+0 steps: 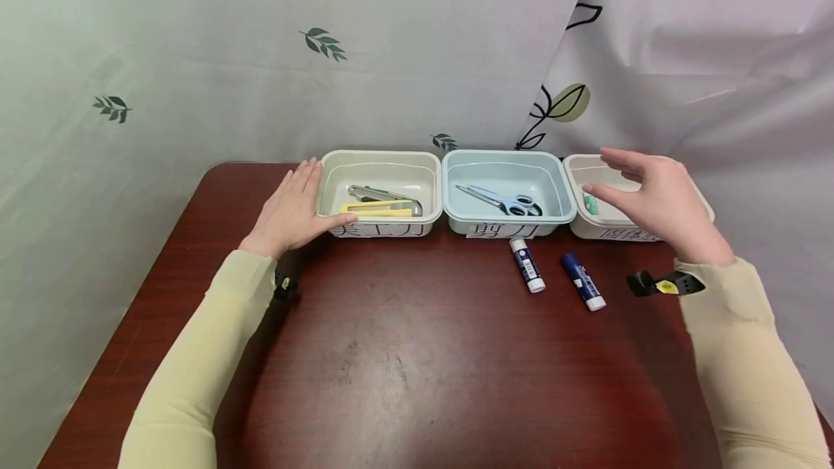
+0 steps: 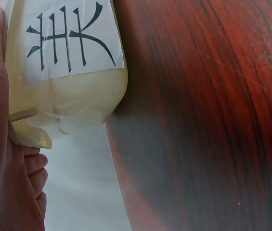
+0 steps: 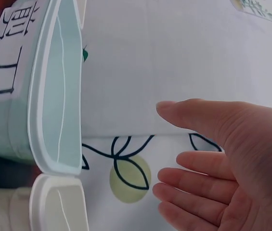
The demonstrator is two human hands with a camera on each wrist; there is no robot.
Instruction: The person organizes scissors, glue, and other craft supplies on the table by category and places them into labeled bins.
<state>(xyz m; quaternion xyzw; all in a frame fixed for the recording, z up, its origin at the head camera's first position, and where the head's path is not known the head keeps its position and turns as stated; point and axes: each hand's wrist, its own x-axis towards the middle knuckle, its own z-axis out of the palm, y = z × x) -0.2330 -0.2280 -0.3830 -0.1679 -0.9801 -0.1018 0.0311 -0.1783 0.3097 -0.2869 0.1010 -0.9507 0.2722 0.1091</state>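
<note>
My left hand (image 1: 289, 208) rests against the left end of the cream bin (image 1: 334, 165), its fingers straight along the side and its thumb by the front rim. In that bin lie a yellow utility knife (image 1: 378, 208) and a grey one (image 1: 384, 194). My right hand (image 1: 658, 197) hovers above the beige bin (image 1: 573, 165) on the right, thumb apart from the fingers and nothing held. A small turquoise object (image 1: 590, 204) shows inside this bin; the hand hides part of the rest. The right wrist view shows the same hand (image 3: 222, 163) with its palm bare.
The light blue bin (image 1: 456, 161) stands between the other two and holds scissors (image 1: 502, 201). In front lie a white-capped glue stick (image 1: 526, 265) and a blue-capped glue stick (image 1: 583, 281) on the dark red table (image 1: 404, 368). A patterned curtain (image 1: 391, 56) hangs behind.
</note>
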